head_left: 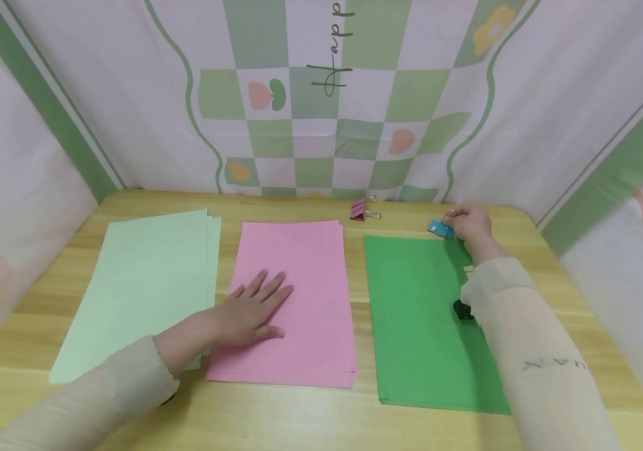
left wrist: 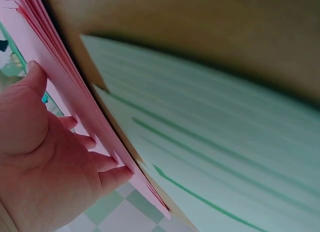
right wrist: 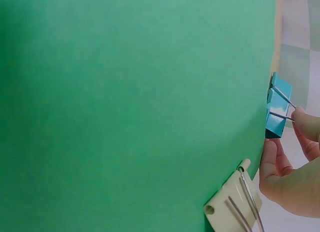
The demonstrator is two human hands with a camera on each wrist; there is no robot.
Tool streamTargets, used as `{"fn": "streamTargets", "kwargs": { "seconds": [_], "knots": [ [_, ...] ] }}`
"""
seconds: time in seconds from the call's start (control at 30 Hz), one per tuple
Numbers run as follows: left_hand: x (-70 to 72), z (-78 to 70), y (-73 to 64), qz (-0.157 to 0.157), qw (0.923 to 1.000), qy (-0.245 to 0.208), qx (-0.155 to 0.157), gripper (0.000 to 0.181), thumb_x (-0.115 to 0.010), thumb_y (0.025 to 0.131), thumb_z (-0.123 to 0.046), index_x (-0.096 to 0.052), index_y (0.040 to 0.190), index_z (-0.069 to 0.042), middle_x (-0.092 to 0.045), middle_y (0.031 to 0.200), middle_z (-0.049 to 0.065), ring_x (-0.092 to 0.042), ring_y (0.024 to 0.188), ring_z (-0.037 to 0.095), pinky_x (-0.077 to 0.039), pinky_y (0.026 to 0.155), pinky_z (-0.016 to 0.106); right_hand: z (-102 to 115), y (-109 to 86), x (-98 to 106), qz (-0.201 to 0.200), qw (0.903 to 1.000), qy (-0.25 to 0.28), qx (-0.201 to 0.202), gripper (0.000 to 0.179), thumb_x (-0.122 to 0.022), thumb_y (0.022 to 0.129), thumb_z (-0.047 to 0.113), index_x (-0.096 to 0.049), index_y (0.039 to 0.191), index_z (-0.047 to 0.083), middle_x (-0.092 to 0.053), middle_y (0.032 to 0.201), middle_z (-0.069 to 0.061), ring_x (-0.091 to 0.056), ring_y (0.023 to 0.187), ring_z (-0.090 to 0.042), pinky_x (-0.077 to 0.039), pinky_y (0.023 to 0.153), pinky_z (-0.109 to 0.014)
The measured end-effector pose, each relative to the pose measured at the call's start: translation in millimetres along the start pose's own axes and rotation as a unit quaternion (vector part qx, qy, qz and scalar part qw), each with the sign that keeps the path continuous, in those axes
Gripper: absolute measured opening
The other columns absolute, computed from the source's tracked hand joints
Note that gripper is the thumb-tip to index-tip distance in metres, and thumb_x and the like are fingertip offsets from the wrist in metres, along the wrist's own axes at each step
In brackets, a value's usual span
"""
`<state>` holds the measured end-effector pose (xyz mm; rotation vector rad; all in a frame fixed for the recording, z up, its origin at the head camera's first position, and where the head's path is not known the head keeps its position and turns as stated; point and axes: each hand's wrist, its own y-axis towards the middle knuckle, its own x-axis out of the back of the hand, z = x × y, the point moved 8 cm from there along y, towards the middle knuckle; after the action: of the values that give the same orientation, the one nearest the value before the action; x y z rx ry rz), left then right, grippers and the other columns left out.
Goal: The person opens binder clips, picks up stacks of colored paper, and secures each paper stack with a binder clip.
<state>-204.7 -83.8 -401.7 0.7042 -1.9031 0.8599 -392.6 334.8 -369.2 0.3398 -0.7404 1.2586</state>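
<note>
My left hand [head_left: 245,313] lies with its fingers spread on a stack of pink paper [head_left: 304,269]. In the left wrist view, the fingertips [left wrist: 117,174] rest on the pink sheets, whose layered edges show. At the far edge of a green paper stack [head_left: 422,326], my right hand [head_left: 470,225] pinches the wire handle of a blue binder clip [right wrist: 279,106] between thumb and finger. A cream binder clip [right wrist: 232,197] sits at the green stack's edge close to that hand. Nearer the right sleeve is a black binder clip [head_left: 462,310], partly hidden by it.
Light green sheets [head_left: 146,282] lie at the left of the wooden table [head_left: 276,419], slightly fanned. A pink binder clip [head_left: 358,210] stands near the back edge, behind the gap between the pink and green stacks. Patterned cloth [head_left: 315,138] hangs behind and at both sides.
</note>
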Motion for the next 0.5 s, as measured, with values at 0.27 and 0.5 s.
{"fn": "streamTargets", "kwargs": {
  "seconds": [0.27, 0.5],
  "knots": [
    [1.5, -0.6, -0.6, 0.002, 1.0, 0.003, -0.001, 0.079, -0.049, 0.101, -0.049, -0.012, 0.161, -0.013, 0.002, 0.168, 0.014, 0.005, 0.153, 0.043, -0.014, 0.119, 0.068, 0.4, -3.8, -3.3, 0.018, 0.9997, 0.003, 0.017, 0.031, -0.062, 0.098, 0.014, -0.059, 0.123, -0.003, -0.059, 0.12, -0.012, -0.05, 0.092, -0.014, -0.044, 0.07, -0.017],
    [2.6, -0.5, -0.9, 0.0, 1.0, 0.009, -0.003, 0.079, -0.049, 0.101, -0.049, -0.012, 0.16, -0.012, 0.001, 0.168, 0.014, 0.004, 0.153, 0.043, -0.015, 0.119, 0.068, 0.1, -6.3, -6.5, 0.034, 0.9993, 0.011, 0.012, 0.03, -0.06, 0.099, 0.015, -0.057, 0.123, -0.002, -0.054, 0.129, -0.016, -0.048, 0.092, -0.015, -0.046, 0.066, -0.016]
  ]
}}
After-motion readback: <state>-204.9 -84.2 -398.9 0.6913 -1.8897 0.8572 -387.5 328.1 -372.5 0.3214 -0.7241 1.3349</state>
